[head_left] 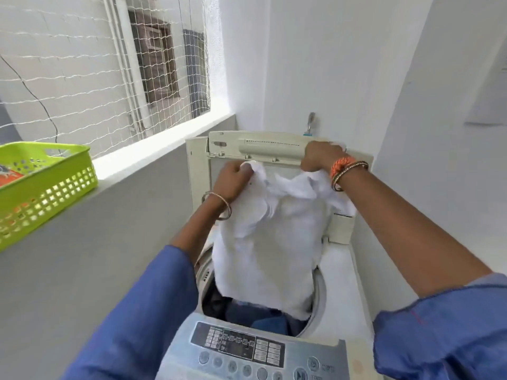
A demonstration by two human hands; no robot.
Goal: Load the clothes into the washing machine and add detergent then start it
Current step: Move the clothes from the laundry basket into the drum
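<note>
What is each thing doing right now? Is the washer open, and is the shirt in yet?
washing machine lid: open, folded up at the back.
drum: partly loaded, dark and blue clothes inside.
white garment: held up, its lower end dipping into the drum.
left hand: gripping the garment.
right hand: gripping the garment.
green basket: on the ledge, something orange inside.

Both hands hold a white shirt [270, 231] up by its top edge over the open drum of a top-loading washing machine [337, 275] — the left hand [233, 182] gripping one corner, the right hand [322, 157] bunched around the other, near the raised lid [263, 148]. The shirt's lower end hangs down into the drum, where dark and blue clothes [255, 315] already lie. A green basket [46, 185] sits on the ledge to the left, below a netted window [109, 67] — well apart from the machine.
</note>
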